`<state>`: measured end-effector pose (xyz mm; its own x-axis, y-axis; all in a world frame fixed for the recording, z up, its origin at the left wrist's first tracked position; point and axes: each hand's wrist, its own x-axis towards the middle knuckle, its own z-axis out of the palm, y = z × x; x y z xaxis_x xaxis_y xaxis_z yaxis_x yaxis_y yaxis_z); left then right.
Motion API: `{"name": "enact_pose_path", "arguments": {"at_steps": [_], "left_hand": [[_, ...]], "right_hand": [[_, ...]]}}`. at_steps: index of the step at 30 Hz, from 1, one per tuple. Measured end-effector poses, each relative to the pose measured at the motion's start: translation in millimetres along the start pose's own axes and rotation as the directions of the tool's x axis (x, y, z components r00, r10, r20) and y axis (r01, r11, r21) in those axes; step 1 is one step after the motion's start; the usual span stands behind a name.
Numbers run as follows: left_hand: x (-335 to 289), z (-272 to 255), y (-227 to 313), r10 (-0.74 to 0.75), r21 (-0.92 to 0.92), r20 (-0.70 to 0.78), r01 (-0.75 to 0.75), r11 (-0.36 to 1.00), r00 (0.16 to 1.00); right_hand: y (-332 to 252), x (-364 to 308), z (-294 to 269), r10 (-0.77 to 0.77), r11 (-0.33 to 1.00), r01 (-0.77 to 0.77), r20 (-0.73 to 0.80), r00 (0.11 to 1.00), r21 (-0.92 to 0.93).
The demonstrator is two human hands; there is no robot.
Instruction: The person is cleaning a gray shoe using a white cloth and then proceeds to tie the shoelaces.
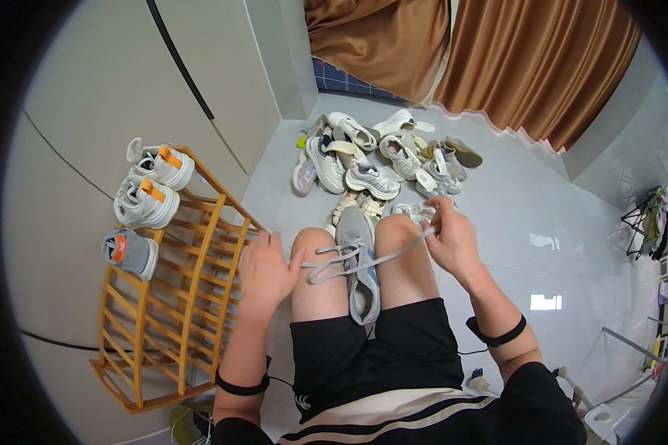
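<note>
Between my knees rests a grey sneaker point(360, 256) with blue side stripes, its toe pointing away from me and its heel opening toward me. Its grey shoelace point(390, 257) is loose, with loops lying over my left thigh. My right hand point(453, 239), raised beside the right knee, pinches one end of that lace and draws it out to the right. By the left knee is my left hand point(266, 268), slightly blurred, thumb apart from the fingers. Some lace reaches close to its thumb tip; no grip on it shows.
A wooden shoe rack point(200, 297) stands at my left, with white sneakers point(147, 202) and a grey shoe point(131, 251) along its top. Ahead, a pile of mostly white shoes point(371, 178) covers part of the tiled floor. Brown curtains point(534, 67) hang beyond. A folding chair point(638, 222) is far right.
</note>
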<state>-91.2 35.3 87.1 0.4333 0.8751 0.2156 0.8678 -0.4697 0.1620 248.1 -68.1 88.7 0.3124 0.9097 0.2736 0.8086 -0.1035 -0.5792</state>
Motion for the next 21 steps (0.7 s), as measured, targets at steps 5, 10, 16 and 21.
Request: {"name": "enact_pose_path", "arguments": {"at_steps": [5, 10, 16, 21], "left_hand": [[0, -7, -5, -0.143, 0.243, 0.579, -0.003, 0.97, 0.803], [-9, -16, -24, 0.413, -0.506, 0.318, -0.216, 0.835, 0.853], [3, -75, 36, 0.478, -0.715, -0.361, -0.566, 0.41, 0.801], [22, -109, 87, 0.221, -0.575, -0.614, -0.621, 0.533, 0.758]], "right_hand": [[21, 29, -7, -0.062, 0.962, -0.03, -0.323, 0.944, -0.271], [39, 41, -21, 0.042, 0.949, -0.137, -0.316, 0.948, -0.285], [-14, 41, -18, -0.085, 0.96, 0.084, -0.007, 0.996, 0.267], [-78, 62, -35, -0.43, 0.706, 0.48, -0.224, 0.875, 0.52]]}}
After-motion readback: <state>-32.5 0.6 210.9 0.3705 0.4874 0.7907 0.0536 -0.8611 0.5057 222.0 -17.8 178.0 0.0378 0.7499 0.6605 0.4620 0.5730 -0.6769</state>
